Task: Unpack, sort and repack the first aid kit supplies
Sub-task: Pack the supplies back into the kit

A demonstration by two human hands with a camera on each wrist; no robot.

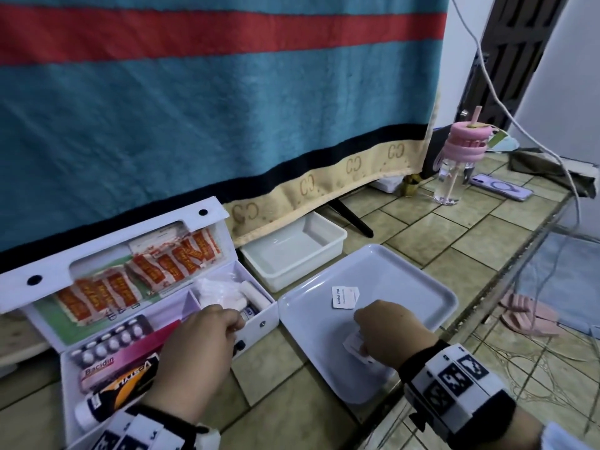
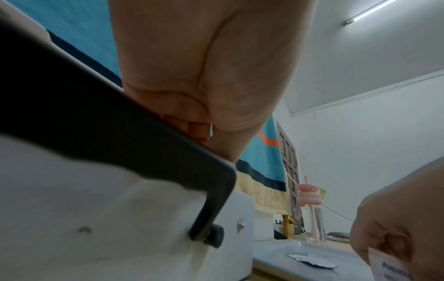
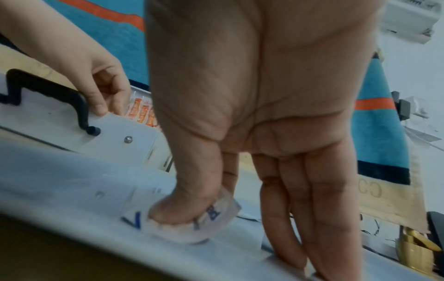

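The white first aid box point(image 1: 262, 323) lies open at the left, with orange sachets point(image 1: 143, 274) in its lid. In its base lie a blister pack, a pink Bacidin carton point(image 1: 107, 365) and cotton. My left hand point(image 1: 207, 339) grips the box's front rim, thumb outside near the black handle point(image 3: 48, 91), fingers curled inside. My right hand point(image 1: 386, 326) hovers low over the grey tray point(image 1: 389, 271), its thumb and forefinger pinching an alcohol pad sachet point(image 3: 213, 213). Its other fingers point(image 3: 312, 218) stretch straight down to the tray. A second alcohol pad point(image 1: 344, 297) lies flat on the tray.
An empty white tub point(image 1: 292, 251) stands behind the tray, under a hanging striped towel point(image 1: 194, 108). At the back right stand a pink-lidded bottle point(image 1: 454, 164), a phone point(image 1: 501, 186) and a brass padlock point(image 1: 410, 186). The tiled counter's edge point(image 1: 506, 277) runs along the right.
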